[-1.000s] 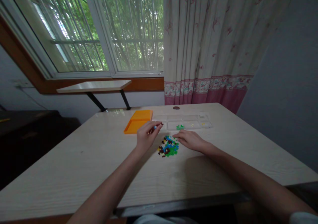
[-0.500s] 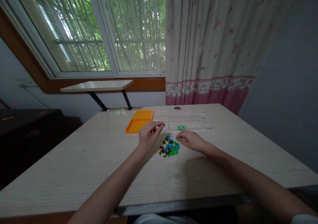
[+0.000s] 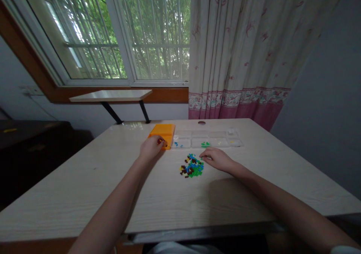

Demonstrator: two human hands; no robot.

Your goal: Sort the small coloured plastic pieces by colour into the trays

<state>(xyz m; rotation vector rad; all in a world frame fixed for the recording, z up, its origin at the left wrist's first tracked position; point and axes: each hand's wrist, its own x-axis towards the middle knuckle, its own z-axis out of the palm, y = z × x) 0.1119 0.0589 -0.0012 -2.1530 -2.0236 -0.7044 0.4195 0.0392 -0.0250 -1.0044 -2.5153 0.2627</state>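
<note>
A heap of small coloured pieces (image 3: 191,166), blue, green, brown and yellow, lies in the middle of the pale wooden table (image 3: 84,194). Behind it stands a clear tray with compartments (image 3: 217,134); one holds blue pieces (image 3: 176,144), another green pieces (image 3: 205,144). An orange lid (image 3: 163,130) lies left of the tray. My left hand (image 3: 151,148) is at the lid's near edge, fingers pinched on a small dark red piece. My right hand (image 3: 216,158) rests curled at the heap's right edge, fingertips touching a piece.
A narrow shelf on black brackets (image 3: 111,95) juts from the wall under the barred window. A flowered curtain (image 3: 239,51) hangs behind the table. A dark cabinet (image 3: 31,148) stands to the left. A small dark disc (image 3: 201,123) lies at the table's far edge.
My left hand has moved left from the tray's left compartment to the orange lid; blue pieces now lie in that compartment. My right hand has stayed by the heap.
</note>
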